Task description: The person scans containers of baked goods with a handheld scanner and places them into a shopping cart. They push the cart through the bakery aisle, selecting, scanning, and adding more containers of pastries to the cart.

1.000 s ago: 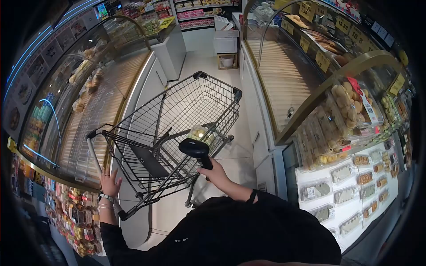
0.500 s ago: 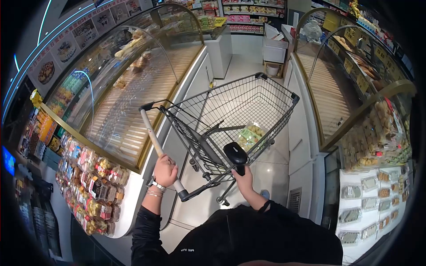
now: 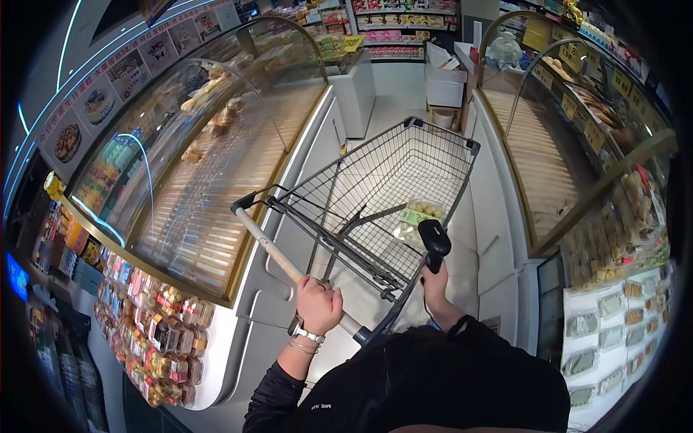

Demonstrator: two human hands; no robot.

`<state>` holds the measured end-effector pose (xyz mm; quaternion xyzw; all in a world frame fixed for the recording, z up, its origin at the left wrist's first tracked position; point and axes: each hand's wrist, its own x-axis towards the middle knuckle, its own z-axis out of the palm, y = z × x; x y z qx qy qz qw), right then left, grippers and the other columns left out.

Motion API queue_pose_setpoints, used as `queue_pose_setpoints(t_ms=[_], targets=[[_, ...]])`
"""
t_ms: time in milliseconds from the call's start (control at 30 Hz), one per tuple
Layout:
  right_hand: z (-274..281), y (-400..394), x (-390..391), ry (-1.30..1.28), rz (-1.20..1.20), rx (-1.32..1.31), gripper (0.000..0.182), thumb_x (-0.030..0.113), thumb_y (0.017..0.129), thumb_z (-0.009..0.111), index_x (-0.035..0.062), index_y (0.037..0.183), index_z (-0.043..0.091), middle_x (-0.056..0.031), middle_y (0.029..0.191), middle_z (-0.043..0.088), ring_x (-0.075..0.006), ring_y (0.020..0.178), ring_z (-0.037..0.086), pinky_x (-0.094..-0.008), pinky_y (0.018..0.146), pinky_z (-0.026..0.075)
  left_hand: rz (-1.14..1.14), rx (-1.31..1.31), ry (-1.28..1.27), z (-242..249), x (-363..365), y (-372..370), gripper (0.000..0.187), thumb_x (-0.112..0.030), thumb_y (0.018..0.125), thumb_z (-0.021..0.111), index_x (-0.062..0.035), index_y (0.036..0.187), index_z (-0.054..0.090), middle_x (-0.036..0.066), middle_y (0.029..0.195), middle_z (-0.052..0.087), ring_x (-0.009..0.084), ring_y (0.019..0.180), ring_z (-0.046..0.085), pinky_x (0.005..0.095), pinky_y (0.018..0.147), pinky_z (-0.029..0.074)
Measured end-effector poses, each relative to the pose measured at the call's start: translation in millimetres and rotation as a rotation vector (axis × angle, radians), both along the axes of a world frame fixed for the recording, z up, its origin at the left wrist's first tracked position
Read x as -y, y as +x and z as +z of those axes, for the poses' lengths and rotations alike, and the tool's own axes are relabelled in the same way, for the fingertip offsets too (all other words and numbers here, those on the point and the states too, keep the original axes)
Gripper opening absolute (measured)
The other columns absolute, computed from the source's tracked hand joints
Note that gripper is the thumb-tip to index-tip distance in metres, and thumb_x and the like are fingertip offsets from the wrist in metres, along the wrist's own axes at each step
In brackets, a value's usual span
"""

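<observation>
My left hand (image 3: 319,307) is wrapped round the pale handle bar (image 3: 271,249) of a wire shopping cart (image 3: 375,177). A watch and bracelets circle that wrist. In my right hand (image 3: 435,285) is a black handheld scanner (image 3: 434,237), its rounded head pointing up and away from me, just over the cart's right side. Inside the cart basket lies a clear pack of round yellow-green items with a green label (image 3: 417,219), partly covered by the scanner. The cart's folded inner flap (image 3: 346,249) sits near the handle.
A glass bakery case (image 3: 209,173) lines the left, with packed goods (image 3: 155,317) stacked at its near end. Another case (image 3: 538,144) stands along the right, with clear packs (image 3: 599,339) on a white shelf. White boxes (image 3: 444,86) and stocked shelves (image 3: 404,22) are ahead.
The cart has swung round to point more nearly straight ahead, its handle end coming right and nearer. Both hands have shifted right in view; the scanner is now close beside the pack.
</observation>
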<state>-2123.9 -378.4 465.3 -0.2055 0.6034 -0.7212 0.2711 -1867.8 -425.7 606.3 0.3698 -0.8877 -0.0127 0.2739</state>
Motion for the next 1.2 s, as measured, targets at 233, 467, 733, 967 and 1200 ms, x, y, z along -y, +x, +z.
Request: queue_pose_setpoints(t_ms=[233, 467, 733, 967, 1200], targets=[[32.0, -109.0, 38.4, 0.043, -0.015, -0.048, 0.029, 0.004, 0.072, 0.060, 0.0031, 0.100, 0.053, -0.0005, 0.071, 0.051, -0.0083, 0.052, 0.045, -0.0234, 0.045, 0.036, 0.110, 0.033, -0.044, 3.4, 19.9, -118.2, 0.028, -0.022, 0.076, 0.052, -0.0066, 0.054, 0.060, 0.004, 0.054, 0.056, 0.0234, 0.066, 0.052, 0.0413, 0.084, 0.034], [138.1, -219.1, 56.1, -0.073, 0.228, -0.042, 0.029, 0.003, 0.075, 0.059, 0.0031, 0.103, 0.053, -0.0056, 0.088, 0.064, -0.0036, 0.048, 0.042, -0.0190, 0.038, 0.031, -0.337, 0.002, 0.049, 9.8, 84.3, -204.3, 0.018, -0.026, 0.080, 0.053, -0.0088, 0.087, 0.057, 0.005, 0.080, 0.056, 0.0250, 0.080, 0.053, 0.0394, 0.087, 0.036], [203.2, -263.8, 74.1, 0.289, 0.577, -0.469, 0.038, 0.011, 0.067, 0.071, 0.0026, 0.101, 0.058, -0.0072, 0.080, 0.062, -0.0129, 0.075, 0.057, -0.0268, 0.072, 0.045, 0.103, 0.534, 0.149, 24.6, 291.4, -199.7, 0.048, -0.044, 0.084, 0.036, -0.0128, 0.060, 0.063, 0.007, 0.061, 0.058, 0.0263, 0.073, 0.055, 0.0424, 0.076, 0.037], [187.3, -303.8, 188.6, 0.503, 0.247, -0.768, 0.032, 0.024, 0.064, 0.068, 0.0046, 0.088, 0.060, -0.0148, 0.077, 0.062, -0.0297, 0.078, 0.058, -0.0404, 0.084, 0.038, -0.026, 0.456, 0.317, 44.1, 357.0, -291.1, 0.055, -0.052, 0.082, 0.037, -0.0102, 0.058, 0.063, 0.011, 0.049, 0.053, 0.0303, 0.048, 0.054, 0.0404, 0.044, 0.039], [172.3, -370.6, 314.1, 0.550, -0.004, -0.889, 0.029, 0.023, 0.063, 0.063, 0.0047, 0.085, 0.058, -0.0159, 0.071, 0.058, -0.0354, 0.079, 0.051, -0.0410, 0.076, 0.037, 0.050, 0.269, 0.138, 25.8, 467.4, -368.8, 0.057, -0.053, 0.081, 0.037, -0.0092, 0.054, 0.063, 0.011, 0.048, 0.054, 0.0282, 0.047, 0.056, 0.0383, 0.045, 0.041]])
